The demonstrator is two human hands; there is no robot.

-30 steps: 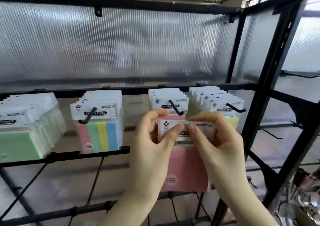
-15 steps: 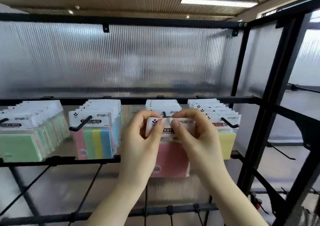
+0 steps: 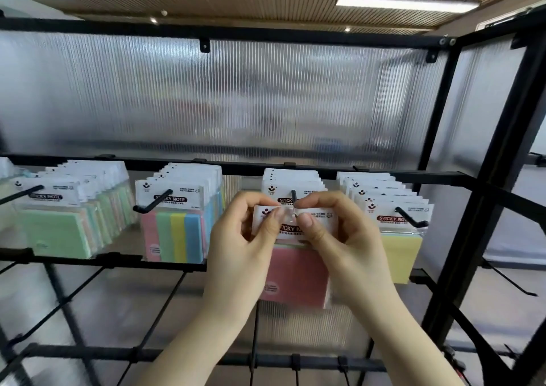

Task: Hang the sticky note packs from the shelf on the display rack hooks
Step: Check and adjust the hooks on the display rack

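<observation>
Centre frame, left hand (image 3: 251, 246) and right hand (image 3: 334, 238) pinch a light, floppy pink pack's (image 3: 295, 273) header, apparently aligning its hole with the hook (image 3: 293, 195).

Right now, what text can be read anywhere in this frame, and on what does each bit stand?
"STICKY NOTE": header of the front striped pack.
"STICKY NO", cut off by a hook: front yellow pack.
"STICKY N", rest covered: pink pack gripped by the left hand and right hand.
"STICK": pack behind it.
Green pack: blurred.
Small print: unreadable.
</observation>
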